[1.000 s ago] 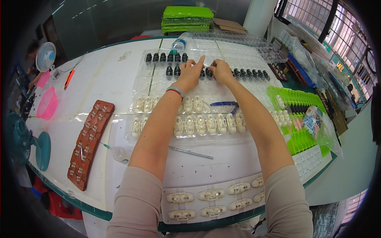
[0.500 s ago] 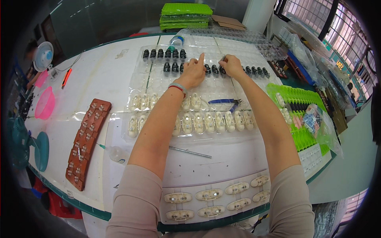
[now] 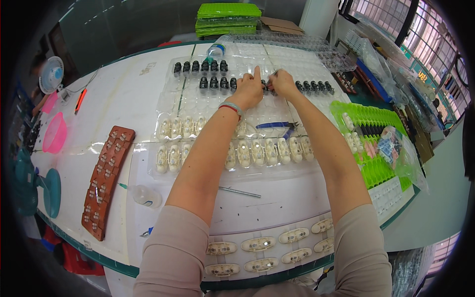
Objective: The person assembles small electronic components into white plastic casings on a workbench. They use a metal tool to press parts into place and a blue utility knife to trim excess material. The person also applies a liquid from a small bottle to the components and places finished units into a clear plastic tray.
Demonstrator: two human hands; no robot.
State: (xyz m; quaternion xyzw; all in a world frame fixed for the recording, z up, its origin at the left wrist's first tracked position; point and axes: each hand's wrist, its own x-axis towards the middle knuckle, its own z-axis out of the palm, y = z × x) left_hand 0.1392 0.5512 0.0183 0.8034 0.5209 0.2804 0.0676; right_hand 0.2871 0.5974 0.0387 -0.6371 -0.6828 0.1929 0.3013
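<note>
My left hand (image 3: pixel 249 92) is over the upper rows of the clear plastic tray (image 3: pixel 198 103). Its index finger points up and away while the other fingers curl down; whatever they grip is hidden. Just to its right, my right hand (image 3: pixel 284 84) pinches with thumb and forefinger, and a small thin bit shows at the tips, too small to name. A black part (image 3: pixel 265 85) stands between the hands. More black parts (image 3: pixel 213 83) stand upright left of my hands, and others (image 3: pixel 314 86) continue to the right. Blue-handled pliers (image 3: pixel 273 125) lie on the tray below my hands.
Cream oval pieces (image 3: pixel 257 152) fill nearer tray rows; similar ones lie on a white board (image 3: pixel 277 239) by the front edge. A metal rod (image 3: pixel 240 192), a squeeze bottle (image 3: pixel 147 196) and a brown jig (image 3: pixel 108 182) lie nearer. A green tray (image 3: pixel 368 116) is right, a pink bowl (image 3: pixel 55 132) left.
My left hand has shifted slightly right, uncovering black parts beside it. My right hand has moved slightly left, closer to the left one. The whole view has shifted a little.
</note>
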